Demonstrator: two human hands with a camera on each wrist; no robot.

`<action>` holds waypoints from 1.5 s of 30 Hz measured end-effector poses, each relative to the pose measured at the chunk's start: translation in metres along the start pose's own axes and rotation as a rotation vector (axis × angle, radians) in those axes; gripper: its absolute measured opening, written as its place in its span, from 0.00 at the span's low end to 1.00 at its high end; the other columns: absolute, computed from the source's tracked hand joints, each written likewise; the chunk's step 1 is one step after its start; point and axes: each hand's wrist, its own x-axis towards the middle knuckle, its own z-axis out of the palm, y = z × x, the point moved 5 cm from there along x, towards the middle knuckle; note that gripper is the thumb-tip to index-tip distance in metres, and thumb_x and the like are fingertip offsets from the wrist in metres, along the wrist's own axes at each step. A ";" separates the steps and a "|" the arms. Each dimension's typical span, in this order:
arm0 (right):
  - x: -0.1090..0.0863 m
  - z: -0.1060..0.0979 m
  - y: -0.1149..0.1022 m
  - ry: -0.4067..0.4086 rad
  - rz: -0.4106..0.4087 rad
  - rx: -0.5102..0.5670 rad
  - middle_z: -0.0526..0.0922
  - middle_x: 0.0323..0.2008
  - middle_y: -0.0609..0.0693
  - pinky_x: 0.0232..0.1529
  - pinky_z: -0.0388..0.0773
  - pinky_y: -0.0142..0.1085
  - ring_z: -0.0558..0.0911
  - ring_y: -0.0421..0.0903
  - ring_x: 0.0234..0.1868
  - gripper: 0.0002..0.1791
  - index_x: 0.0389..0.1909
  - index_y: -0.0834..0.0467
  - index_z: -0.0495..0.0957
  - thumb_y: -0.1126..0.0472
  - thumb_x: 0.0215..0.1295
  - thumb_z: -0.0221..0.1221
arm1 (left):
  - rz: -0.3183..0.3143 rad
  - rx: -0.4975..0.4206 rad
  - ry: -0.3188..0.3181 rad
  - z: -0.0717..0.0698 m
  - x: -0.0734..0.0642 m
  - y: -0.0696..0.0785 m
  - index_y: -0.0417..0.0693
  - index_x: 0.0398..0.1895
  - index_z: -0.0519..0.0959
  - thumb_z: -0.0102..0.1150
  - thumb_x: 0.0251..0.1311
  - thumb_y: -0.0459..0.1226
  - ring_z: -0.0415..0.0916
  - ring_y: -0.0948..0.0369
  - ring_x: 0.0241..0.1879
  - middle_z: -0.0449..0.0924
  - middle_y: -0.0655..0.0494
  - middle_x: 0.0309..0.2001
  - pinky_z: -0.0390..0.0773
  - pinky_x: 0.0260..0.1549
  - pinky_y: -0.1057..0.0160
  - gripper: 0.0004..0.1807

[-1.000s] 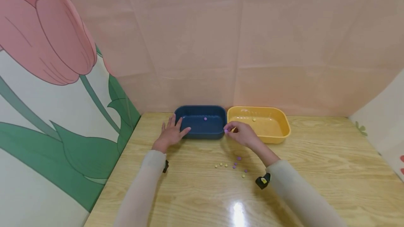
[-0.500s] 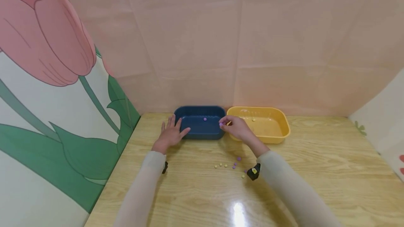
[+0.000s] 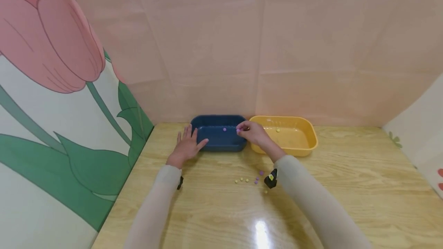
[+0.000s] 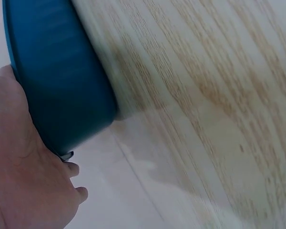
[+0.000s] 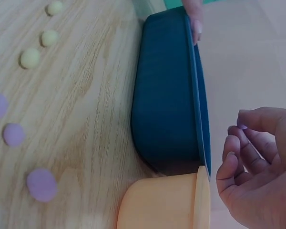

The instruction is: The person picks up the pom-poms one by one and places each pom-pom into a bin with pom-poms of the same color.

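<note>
Over the right end of the blue tray [image 3: 219, 148], my right hand [image 3: 255, 133] pinches a small purple ball [image 3: 238, 130] between thumb and index finger. Only a bit of that ball shows between the fingertips in the right wrist view. My left hand [image 3: 187, 147] rests on the blue tray's left rim with its fingers straight and spread. Inside the blue tray lies another purple ball [image 3: 224, 129]. The yellow tray [image 3: 294, 151] stands right beside it, with one pale yellow ball [image 3: 278, 130] in it.
Several loose balls lie on the wooden table [image 3: 207, 203] in front of the trays: pale yellow balls [image 5: 30, 58] and purple balls [image 5: 41, 185]. A pink-covered wall [image 3: 221, 49] rises directly behind the trays. A wall with a painted tulip [image 3: 69, 34] stands at left.
My right hand has moved left and farther forward, carrying the purple ball from the blue tray's near right corner to over its inside. The left hand has stayed in place.
</note>
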 end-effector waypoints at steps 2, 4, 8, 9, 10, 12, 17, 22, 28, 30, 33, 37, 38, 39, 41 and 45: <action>0.003 0.001 -0.001 -0.005 0.007 0.000 0.83 0.43 0.54 0.47 0.76 0.41 0.79 0.51 0.46 0.12 0.49 0.59 0.83 0.57 0.70 0.63 | 0.006 -0.007 0.003 0.000 0.001 -0.001 0.40 0.82 0.46 0.28 0.71 0.70 0.28 0.43 0.80 0.30 0.38 0.82 0.31 0.75 0.39 0.51; 0.007 0.002 -0.001 -0.006 0.013 -0.004 0.83 0.43 0.54 0.47 0.76 0.40 0.79 0.51 0.46 0.12 0.48 0.59 0.83 0.58 0.70 0.63 | 0.011 -0.013 0.005 0.002 0.002 -0.001 0.40 0.81 0.46 0.28 0.71 0.70 0.28 0.43 0.80 0.30 0.38 0.81 0.31 0.75 0.39 0.52; 0.013 0.002 -0.001 -0.006 0.034 -0.006 0.82 0.44 0.55 0.46 0.76 0.40 0.78 0.51 0.46 0.11 0.48 0.59 0.83 0.58 0.69 0.63 | 0.006 -0.009 -0.007 0.003 0.003 -0.002 0.40 0.82 0.46 0.27 0.71 0.70 0.26 0.44 0.80 0.29 0.39 0.82 0.30 0.75 0.39 0.52; 0.014 0.003 -0.001 -0.005 0.040 -0.005 0.82 0.44 0.55 0.47 0.76 0.40 0.78 0.51 0.46 0.11 0.48 0.59 0.83 0.58 0.69 0.63 | 0.008 -0.010 -0.006 0.003 0.003 -0.001 0.40 0.82 0.46 0.27 0.71 0.70 0.27 0.44 0.80 0.29 0.39 0.81 0.31 0.75 0.39 0.51; 0.015 0.003 -0.001 -0.004 0.047 -0.002 0.82 0.45 0.55 0.47 0.76 0.40 0.78 0.51 0.46 0.11 0.48 0.59 0.83 0.58 0.69 0.63 | 0.010 -0.011 -0.004 0.003 0.003 -0.001 0.40 0.81 0.46 0.28 0.71 0.70 0.27 0.44 0.80 0.29 0.39 0.81 0.31 0.75 0.39 0.51; 0.018 0.003 0.000 -0.002 0.061 0.008 0.82 0.45 0.55 0.48 0.76 0.40 0.78 0.52 0.47 0.12 0.49 0.58 0.83 0.58 0.69 0.63 | 0.011 -0.012 -0.007 0.002 0.003 0.000 0.40 0.82 0.46 0.27 0.71 0.70 0.27 0.44 0.81 0.29 0.39 0.82 0.32 0.75 0.39 0.51; 0.023 0.001 0.000 0.015 0.075 0.014 0.82 0.46 0.56 0.50 0.76 0.41 0.78 0.52 0.48 0.12 0.50 0.59 0.83 0.59 0.70 0.63 | 0.020 0.007 -0.010 0.002 0.005 0.000 0.40 0.82 0.44 0.25 0.71 0.70 0.28 0.43 0.81 0.28 0.39 0.81 0.33 0.75 0.39 0.51; 0.025 0.000 0.000 0.019 0.095 0.009 0.82 0.46 0.56 0.51 0.77 0.42 0.78 0.53 0.48 0.14 0.51 0.60 0.82 0.58 0.70 0.63 | 0.019 0.004 -0.010 0.001 0.004 0.000 0.39 0.81 0.45 0.26 0.72 0.70 0.28 0.44 0.81 0.28 0.39 0.82 0.34 0.75 0.39 0.51; 0.025 -0.002 0.005 0.013 0.146 0.033 0.80 0.47 0.57 0.49 0.77 0.42 0.77 0.53 0.47 0.17 0.56 0.61 0.79 0.59 0.71 0.61 | 0.023 0.004 -0.015 0.003 0.002 0.001 0.39 0.81 0.46 0.26 0.72 0.70 0.30 0.44 0.81 0.30 0.39 0.82 0.37 0.75 0.38 0.51; 0.025 -0.004 0.006 0.006 0.148 0.038 0.80 0.47 0.58 0.49 0.77 0.42 0.77 0.53 0.47 0.17 0.57 0.61 0.79 0.59 0.71 0.60 | 0.020 0.001 -0.016 0.003 0.002 0.001 0.39 0.81 0.46 0.27 0.72 0.70 0.29 0.44 0.81 0.30 0.39 0.82 0.37 0.75 0.38 0.51; 0.025 -0.008 0.007 -0.001 0.143 0.016 0.80 0.49 0.57 0.51 0.78 0.44 0.77 0.53 0.48 0.16 0.57 0.60 0.80 0.59 0.72 0.60 | 0.015 -0.007 -0.020 0.004 0.001 0.001 0.40 0.81 0.46 0.28 0.72 0.69 0.29 0.45 0.81 0.29 0.40 0.82 0.36 0.75 0.38 0.50; 0.024 -0.014 0.007 -0.005 0.124 -0.001 0.80 0.50 0.57 0.52 0.78 0.45 0.77 0.54 0.49 0.17 0.57 0.60 0.80 0.58 0.72 0.59 | 0.013 -0.028 -0.021 0.004 0.001 -0.001 0.40 0.82 0.45 0.28 0.72 0.69 0.28 0.45 0.81 0.28 0.40 0.82 0.35 0.75 0.39 0.51; 0.023 -0.016 0.007 -0.009 0.121 0.000 0.79 0.50 0.58 0.52 0.77 0.45 0.77 0.54 0.50 0.17 0.57 0.60 0.80 0.58 0.72 0.59 | 0.012 -0.031 -0.023 0.003 0.001 -0.002 0.40 0.82 0.45 0.28 0.72 0.69 0.28 0.45 0.81 0.28 0.41 0.82 0.34 0.75 0.39 0.51; 0.023 -0.018 0.008 -0.011 0.118 0.002 0.79 0.51 0.58 0.52 0.77 0.45 0.77 0.54 0.50 0.17 0.57 0.60 0.80 0.58 0.72 0.59 | 0.011 -0.035 -0.027 0.003 0.001 -0.002 0.40 0.82 0.45 0.28 0.72 0.70 0.27 0.46 0.81 0.27 0.41 0.82 0.33 0.75 0.39 0.51; 0.021 -0.022 0.009 -0.010 0.106 -0.003 0.79 0.50 0.58 0.51 0.77 0.45 0.77 0.54 0.49 0.16 0.56 0.60 0.80 0.58 0.72 0.59 | 0.011 -0.038 -0.033 0.002 0.001 -0.002 0.40 0.82 0.45 0.28 0.72 0.69 0.26 0.46 0.81 0.26 0.41 0.81 0.33 0.75 0.39 0.51; 0.017 -0.029 0.013 0.003 0.088 -0.001 0.80 0.50 0.58 0.48 0.77 0.43 0.78 0.54 0.49 0.17 0.56 0.61 0.81 0.57 0.72 0.60 | 0.008 -0.030 -0.032 -0.001 0.000 -0.001 0.38 0.81 0.45 0.29 0.73 0.68 0.26 0.45 0.81 0.27 0.40 0.81 0.34 0.75 0.38 0.50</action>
